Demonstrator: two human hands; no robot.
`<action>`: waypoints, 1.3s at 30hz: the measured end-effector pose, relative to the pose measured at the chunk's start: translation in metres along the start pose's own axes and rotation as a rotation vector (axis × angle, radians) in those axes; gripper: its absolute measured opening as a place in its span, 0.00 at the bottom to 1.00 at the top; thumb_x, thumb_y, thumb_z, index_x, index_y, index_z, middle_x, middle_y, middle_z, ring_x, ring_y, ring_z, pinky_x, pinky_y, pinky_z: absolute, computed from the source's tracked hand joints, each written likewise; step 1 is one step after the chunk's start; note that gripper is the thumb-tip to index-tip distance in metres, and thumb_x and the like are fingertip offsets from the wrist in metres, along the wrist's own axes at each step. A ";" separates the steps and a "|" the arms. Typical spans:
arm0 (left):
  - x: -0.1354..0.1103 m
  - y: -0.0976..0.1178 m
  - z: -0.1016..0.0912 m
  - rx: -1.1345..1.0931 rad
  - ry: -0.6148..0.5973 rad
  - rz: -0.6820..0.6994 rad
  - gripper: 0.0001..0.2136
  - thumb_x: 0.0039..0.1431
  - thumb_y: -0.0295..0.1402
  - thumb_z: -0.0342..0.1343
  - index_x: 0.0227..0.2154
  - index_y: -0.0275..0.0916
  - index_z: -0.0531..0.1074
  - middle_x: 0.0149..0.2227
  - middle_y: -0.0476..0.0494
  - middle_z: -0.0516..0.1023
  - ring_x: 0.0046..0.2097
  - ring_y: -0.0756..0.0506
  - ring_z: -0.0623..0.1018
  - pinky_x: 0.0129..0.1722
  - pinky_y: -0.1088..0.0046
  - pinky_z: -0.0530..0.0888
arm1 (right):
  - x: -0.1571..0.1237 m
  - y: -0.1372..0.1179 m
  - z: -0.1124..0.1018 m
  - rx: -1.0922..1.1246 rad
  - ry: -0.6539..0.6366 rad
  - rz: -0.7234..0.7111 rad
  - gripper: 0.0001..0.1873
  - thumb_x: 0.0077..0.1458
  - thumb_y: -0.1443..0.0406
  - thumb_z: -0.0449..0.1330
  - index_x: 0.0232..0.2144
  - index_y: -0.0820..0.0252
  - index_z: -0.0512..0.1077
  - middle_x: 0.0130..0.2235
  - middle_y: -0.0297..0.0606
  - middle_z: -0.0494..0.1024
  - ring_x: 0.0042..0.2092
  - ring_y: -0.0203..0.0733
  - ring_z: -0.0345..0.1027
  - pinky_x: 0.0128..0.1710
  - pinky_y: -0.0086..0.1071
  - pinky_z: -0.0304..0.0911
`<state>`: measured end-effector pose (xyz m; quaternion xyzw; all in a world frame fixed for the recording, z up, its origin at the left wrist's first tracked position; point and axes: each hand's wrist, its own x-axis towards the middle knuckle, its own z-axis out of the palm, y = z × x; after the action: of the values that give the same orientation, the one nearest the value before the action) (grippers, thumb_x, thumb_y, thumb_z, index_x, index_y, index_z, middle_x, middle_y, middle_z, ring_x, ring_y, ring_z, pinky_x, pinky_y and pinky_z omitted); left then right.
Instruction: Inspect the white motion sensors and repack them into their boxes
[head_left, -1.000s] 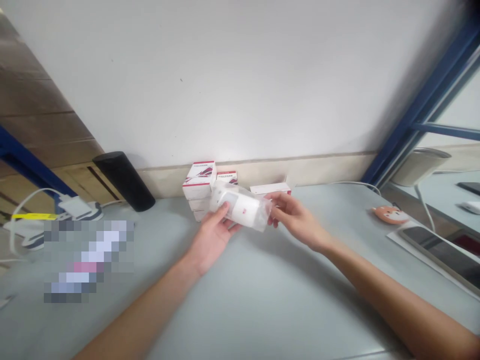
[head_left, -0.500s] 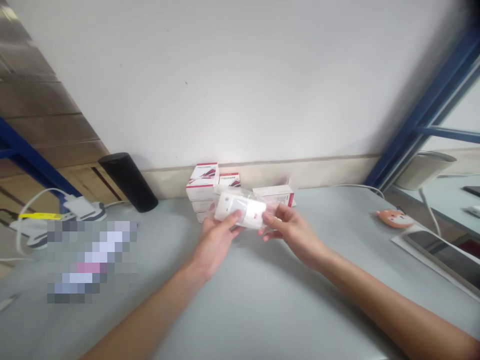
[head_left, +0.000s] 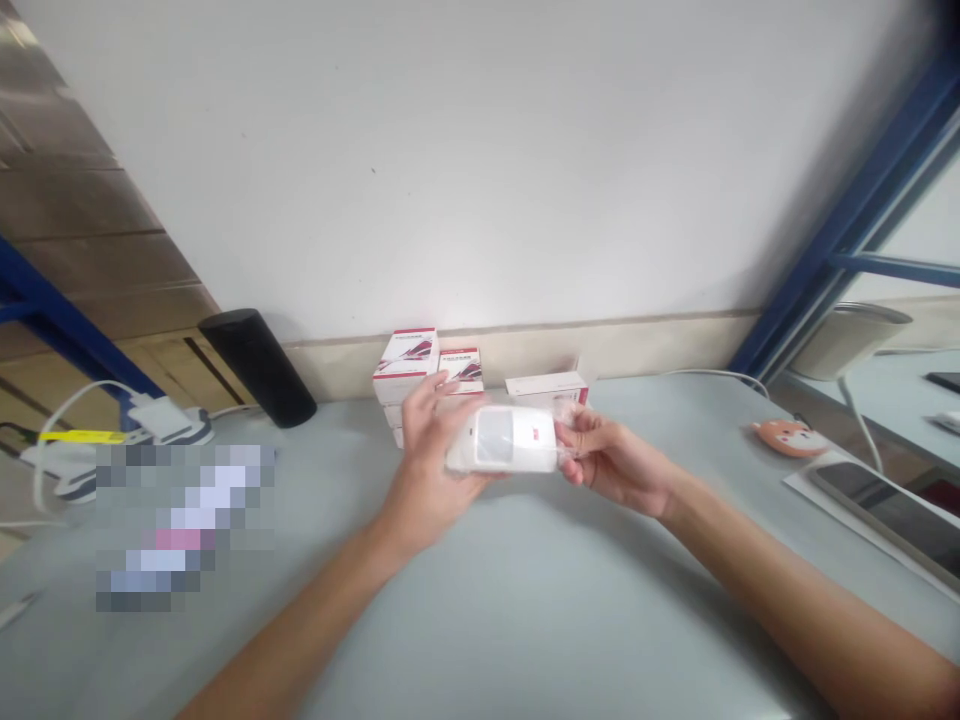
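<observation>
A white motion sensor (head_left: pixel 517 438) with a greyish window and a small red mark is in a clear plastic bag (head_left: pixel 564 415), held above the table. My left hand (head_left: pixel 427 455) is wrapped round the sensor's left end, its upper fingers raised behind it. At the other end, my right hand (head_left: pixel 619 455) pinches the gathered plastic between thumb and fingers. Behind the sensor stand a stack of white and red boxes (head_left: pixel 405 360), a similar box (head_left: pixel 461 368) beside it, and a white carton (head_left: pixel 547 388) lying on its side with a flap up.
A black cylinder (head_left: pixel 259 368) leans at the back left, near white chargers and cables (head_left: pixel 169 415). A blurred-out item (head_left: pixel 187 530) lies on the left of the grey table (head_left: pixel 480 620). On the right are an orange animal-faced object (head_left: pixel 789 437) and a dark phone-like slab (head_left: pixel 885 515).
The bagged sensor has moved slightly right and down and now faces me more squarely. My left hand has shifted its grip round the end; my right hand has moved right, onto the bag's end.
</observation>
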<state>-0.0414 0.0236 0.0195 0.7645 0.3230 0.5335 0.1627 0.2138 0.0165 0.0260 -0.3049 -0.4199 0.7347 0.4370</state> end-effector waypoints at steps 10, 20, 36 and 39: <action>-0.003 0.012 -0.002 0.221 -0.233 -0.229 0.21 0.60 0.48 0.66 0.53 0.47 0.74 0.52 0.44 0.81 0.47 0.40 0.83 0.45 0.65 0.80 | 0.002 0.004 0.008 -0.491 0.169 -0.282 0.19 0.61 0.50 0.66 0.32 0.55 0.65 0.32 0.31 0.71 0.29 0.37 0.69 0.32 0.37 0.69; 0.010 0.013 -0.010 -0.740 -0.621 -1.032 0.32 0.69 0.58 0.47 0.65 0.41 0.66 0.32 0.40 0.83 0.19 0.49 0.74 0.16 0.76 0.65 | 0.002 0.010 0.001 -0.698 0.102 -0.179 0.19 0.69 0.47 0.56 0.35 0.55 0.66 0.28 0.29 0.64 0.31 0.37 0.56 0.35 0.35 0.53; 0.003 0.018 0.007 -0.438 -0.204 -0.886 0.28 0.62 0.62 0.55 0.43 0.38 0.74 0.26 0.50 0.74 0.20 0.56 0.59 0.22 0.75 0.51 | 0.009 0.020 0.006 -0.450 0.223 -0.317 0.16 0.68 0.52 0.59 0.33 0.56 0.65 0.29 0.31 0.65 0.31 0.37 0.57 0.34 0.33 0.54; 0.001 0.012 0.009 -0.525 -0.188 -1.026 0.29 0.62 0.65 0.51 0.41 0.40 0.73 0.24 0.52 0.71 0.19 0.56 0.56 0.21 0.76 0.49 | 0.007 0.022 0.005 -0.846 0.176 -0.615 0.12 0.69 0.58 0.58 0.33 0.55 0.66 0.31 0.33 0.70 0.32 0.38 0.61 0.33 0.34 0.56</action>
<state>-0.0295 0.0160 0.0241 0.4884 0.4934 0.3784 0.6122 0.1982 0.0149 0.0084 -0.3780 -0.7112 0.3107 0.5048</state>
